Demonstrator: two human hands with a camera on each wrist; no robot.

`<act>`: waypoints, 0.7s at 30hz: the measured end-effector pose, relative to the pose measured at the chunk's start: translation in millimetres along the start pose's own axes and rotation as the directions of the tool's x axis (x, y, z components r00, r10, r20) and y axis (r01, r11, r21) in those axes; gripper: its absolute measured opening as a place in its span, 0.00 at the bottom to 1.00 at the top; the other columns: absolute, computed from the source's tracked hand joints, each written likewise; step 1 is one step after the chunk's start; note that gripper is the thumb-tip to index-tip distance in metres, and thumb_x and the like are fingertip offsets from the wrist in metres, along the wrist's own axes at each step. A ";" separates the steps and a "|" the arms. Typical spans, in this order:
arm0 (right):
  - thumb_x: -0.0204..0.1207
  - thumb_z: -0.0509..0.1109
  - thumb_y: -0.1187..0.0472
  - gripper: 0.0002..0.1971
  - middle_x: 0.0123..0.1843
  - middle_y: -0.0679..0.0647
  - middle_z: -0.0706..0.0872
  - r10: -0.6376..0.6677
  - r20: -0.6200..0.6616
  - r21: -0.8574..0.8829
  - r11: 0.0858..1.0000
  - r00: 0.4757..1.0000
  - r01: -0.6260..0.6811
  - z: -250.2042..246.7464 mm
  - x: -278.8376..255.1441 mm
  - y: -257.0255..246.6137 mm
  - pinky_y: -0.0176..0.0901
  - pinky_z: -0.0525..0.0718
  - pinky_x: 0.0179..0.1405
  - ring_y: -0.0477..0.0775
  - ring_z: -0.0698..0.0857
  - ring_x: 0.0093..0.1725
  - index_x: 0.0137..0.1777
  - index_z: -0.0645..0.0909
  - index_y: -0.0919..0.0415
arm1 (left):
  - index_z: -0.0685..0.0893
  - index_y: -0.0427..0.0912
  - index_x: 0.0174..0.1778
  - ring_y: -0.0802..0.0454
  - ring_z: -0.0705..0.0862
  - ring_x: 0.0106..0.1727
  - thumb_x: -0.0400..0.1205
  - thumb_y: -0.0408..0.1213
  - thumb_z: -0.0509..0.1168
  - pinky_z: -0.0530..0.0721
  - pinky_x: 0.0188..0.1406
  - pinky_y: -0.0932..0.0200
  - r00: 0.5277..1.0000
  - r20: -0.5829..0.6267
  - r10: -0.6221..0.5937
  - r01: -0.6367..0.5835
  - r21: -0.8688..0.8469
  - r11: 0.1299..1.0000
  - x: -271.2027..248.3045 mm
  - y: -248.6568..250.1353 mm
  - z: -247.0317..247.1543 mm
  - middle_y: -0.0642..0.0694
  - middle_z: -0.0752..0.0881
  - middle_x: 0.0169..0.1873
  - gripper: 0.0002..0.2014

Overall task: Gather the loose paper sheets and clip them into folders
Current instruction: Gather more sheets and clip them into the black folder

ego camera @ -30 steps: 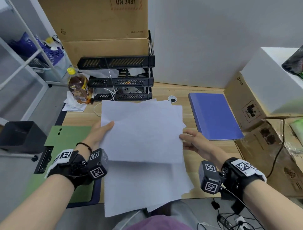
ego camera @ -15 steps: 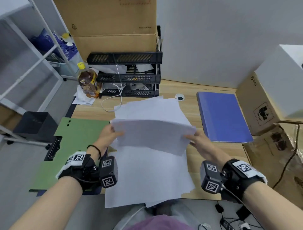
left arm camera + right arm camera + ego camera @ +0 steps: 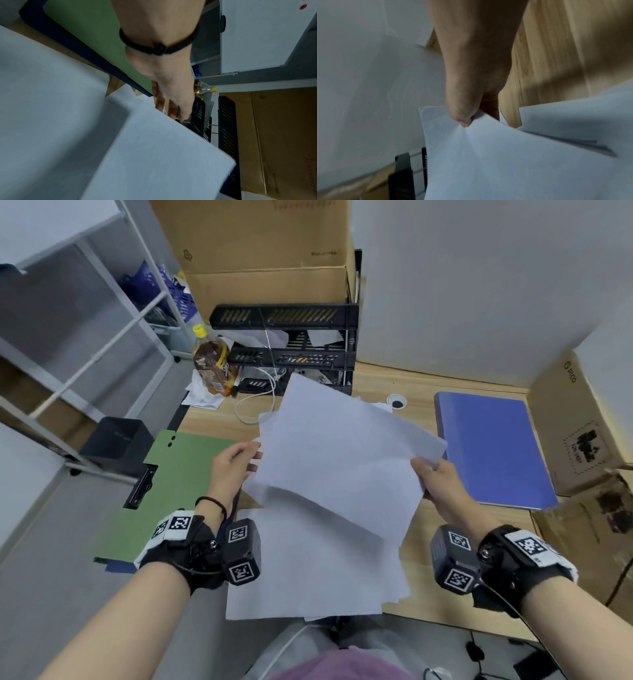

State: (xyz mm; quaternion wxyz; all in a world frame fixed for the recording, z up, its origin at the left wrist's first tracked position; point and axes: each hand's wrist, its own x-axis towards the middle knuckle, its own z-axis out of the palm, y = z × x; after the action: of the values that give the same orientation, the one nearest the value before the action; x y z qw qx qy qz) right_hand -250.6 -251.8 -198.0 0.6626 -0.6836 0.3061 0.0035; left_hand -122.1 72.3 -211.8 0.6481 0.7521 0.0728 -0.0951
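Observation:
A stack of white paper sheets (image 3: pixel 342 460) hangs tilted above the desk. My right hand (image 3: pixel 428 474) pinches its right edge, thumb on top (image 3: pixel 467 120). My left hand (image 3: pixel 246 460) is at the stack's left edge with straight fingers (image 3: pixel 171 106) that touch it; the fingertips are hidden behind the sheets (image 3: pixel 163 155). More loose sheets (image 3: pixel 308 570) lie on the desk below, reaching past its front edge. An open green folder (image 3: pixel 178 474) with a black clip (image 3: pixel 140 487) lies at the left. A shut blue folder (image 3: pixel 493 446) lies at the right.
A black tray rack (image 3: pixel 287 350) stands at the back with a brown bottle (image 3: pixel 212 364) and a white cable (image 3: pixel 253 405) beside it. Cardboard boxes (image 3: pixel 582 433) crowd the right side. A black bin (image 3: pixel 116 440) sits left of the desk.
The lifted sheets have risen and turned clockwise, their far corner now up near the rack. My left hand has loosened from a grip to straight fingers at the edge. My right hand keeps its pinch.

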 end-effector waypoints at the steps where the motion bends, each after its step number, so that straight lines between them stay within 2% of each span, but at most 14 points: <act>1: 0.83 0.62 0.63 0.07 0.44 0.53 0.87 0.012 -0.035 0.088 0.996 0.999 -0.008 -4.3 1.1 -0.3 0.43 0.80 0.35 0.51 0.84 0.39 0.52 0.82 0.55 | 0.86 0.43 0.51 0.49 0.84 0.37 0.83 0.39 0.66 0.83 0.48 0.54 0.999 -0.024 -0.026 0.025 -0.038 0.999 0.0 0.8 0.2 0.47 0.87 0.41 0.06; 3: 0.81 0.62 0.66 0.08 0.36 0.50 0.82 0.033 -0.103 0.262 0.965 0.994 -0.005 -10.6 1.7 -1.0 0.42 0.74 0.31 0.50 0.78 0.32 0.48 0.81 0.55 | 0.83 0.46 0.55 0.50 0.87 0.38 0.82 0.45 0.66 0.82 0.49 0.53 0.995 0.011 -0.099 0.100 -0.086 0.991 -3.5 1.4 3.6 0.46 0.88 0.47 0.10; 5: 0.81 0.62 0.67 0.07 0.29 0.48 0.79 0.069 -0.155 0.395 0.919 0.985 -0.002 -11.5 1.1 -0.5 0.38 0.71 0.23 0.48 0.75 0.25 0.46 0.79 0.57 | 0.80 0.50 0.61 0.49 0.90 0.48 0.80 0.53 0.68 0.84 0.53 0.54 0.971 0.152 -0.184 0.200 -0.093 0.975 -11.7 0.9 14.3 0.47 0.88 0.56 0.17; 7: 0.83 0.61 0.69 0.06 0.22 0.45 0.79 0.101 -0.161 0.461 0.887 0.982 -0.016 -4.6 -4.1 0.8 0.35 0.76 0.15 0.49 0.75 0.23 0.47 0.77 0.59 | 0.76 0.50 0.67 0.46 0.89 0.57 0.79 0.57 0.66 0.86 0.55 0.52 0.914 0.321 -0.249 0.282 -0.059 0.958 -21.2 1.9 33.3 0.49 0.86 0.61 0.24; 8: 0.84 0.61 0.69 0.06 0.21 0.44 0.80 0.107 -0.119 0.476 0.878 0.987 -0.038 1.5 -7.8 2.7 0.38 0.83 0.16 0.48 0.78 0.23 0.49 0.77 0.59 | 0.75 0.49 0.68 0.45 0.89 0.58 0.80 0.56 0.65 0.86 0.55 0.51 0.884 0.385 -0.266 0.309 -0.051 0.950 -26.8 4.3 44.5 0.49 0.87 0.60 0.23; 9: 0.84 0.61 0.69 0.06 0.24 0.45 0.83 0.106 -0.046 0.480 0.874 0.993 -0.071 7.7 -11.9 6.1 0.44 0.90 0.25 0.47 0.81 0.24 0.53 0.77 0.59 | 0.76 0.49 0.68 0.45 0.89 0.57 0.81 0.54 0.64 0.87 0.54 0.51 0.865 0.421 -0.273 0.324 -0.053 0.945 -28.7 3.8 55.1 0.48 0.88 0.59 0.22; 10: 0.84 0.61 0.70 0.08 0.31 0.48 0.87 0.105 0.047 0.458 0.881 0.993 -0.115 13.3 -15.9 10.6 0.49 0.92 0.36 0.45 0.85 0.26 0.58 0.77 0.59 | 0.77 0.47 0.67 0.45 0.90 0.55 0.82 0.51 0.65 0.87 0.53 0.50 0.864 0.424 -0.272 0.321 -0.046 0.946 -29.8 3.8 64.5 0.48 0.88 0.58 0.20; 11: 0.84 0.63 0.70 0.11 0.40 0.52 0.89 0.115 0.145 0.407 0.898 0.983 -0.165 17.3 -19.7 15.9 0.53 0.92 0.42 0.46 0.88 0.32 0.63 0.77 0.59 | 0.78 0.45 0.68 0.46 0.90 0.53 0.82 0.48 0.67 0.87 0.53 0.50 0.880 0.390 -0.272 0.308 -0.032 0.951 -29.1 2.6 72.1 0.46 0.88 0.58 0.20; 13: 0.82 0.66 0.69 0.15 0.52 0.56 0.91 0.148 0.283 0.268 0.936 0.948 -0.226 19.9 -24.7 23.9 0.54 0.92 0.46 0.54 0.91 0.42 0.66 0.78 0.56 | 0.77 0.41 0.71 0.45 0.88 0.56 0.79 0.42 0.71 0.85 0.57 0.48 0.924 0.256 -0.284 0.288 0.022 0.957 -23.2 -2.6 78.6 0.43 0.86 0.62 0.24; 15: 0.82 0.67 0.67 0.13 0.54 0.57 0.92 0.187 0.319 0.232 0.935 0.929 -0.268 13.5 -23.1 28.2 0.50 0.91 0.47 0.57 0.92 0.43 0.64 0.80 0.56 | 0.77 0.39 0.71 0.43 0.85 0.60 0.80 0.37 0.69 0.82 0.62 0.45 0.949 0.158 -0.273 0.262 0.083 0.961 -21.5 -4.8 75.1 0.43 0.85 0.63 0.23; 17: 0.82 0.66 0.61 0.10 0.54 0.56 0.91 0.222 0.318 0.324 0.888 0.922 -0.326 2.1 -17.6 28.9 0.47 0.91 0.43 0.55 0.92 0.42 0.62 0.82 0.58 | 0.79 0.40 0.69 0.42 0.85 0.60 0.81 0.36 0.68 0.81 0.66 0.43 0.952 0.148 -0.269 0.251 0.129 0.959 -22.4 -8.1 65.4 0.43 0.86 0.62 0.19; 19: 0.82 0.66 0.53 0.12 0.53 0.56 0.90 0.270 0.332 0.427 0.811 0.904 -0.399 -7.8 -11.2 27.4 0.45 0.89 0.35 0.55 0.91 0.37 0.59 0.82 0.58 | 0.80 0.44 0.64 0.44 0.86 0.60 0.82 0.35 0.67 0.81 0.65 0.44 0.932 0.219 -0.288 0.256 0.165 0.953 -28.4 -8.9 54.7 0.45 0.86 0.61 0.15; 21: 0.81 0.65 0.48 0.15 0.49 0.55 0.91 0.322 0.376 0.355 0.816 0.869 -0.456 -6.9 -7.7 25.9 0.43 0.88 0.32 0.55 0.90 0.34 0.56 0.82 0.58 | 0.81 0.46 0.62 0.47 0.87 0.57 0.82 0.34 0.67 0.83 0.62 0.48 0.887 0.327 -0.326 0.276 0.191 0.942 -37.6 -8.5 47.7 0.46 0.88 0.58 0.13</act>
State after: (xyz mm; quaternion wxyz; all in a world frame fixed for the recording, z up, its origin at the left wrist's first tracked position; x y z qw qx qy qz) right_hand -270.6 -253.2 -217.4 0.8206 -0.4323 0.3300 0.1757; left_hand -162.9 26.9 -217.8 0.5738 0.7454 0.0640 -0.3331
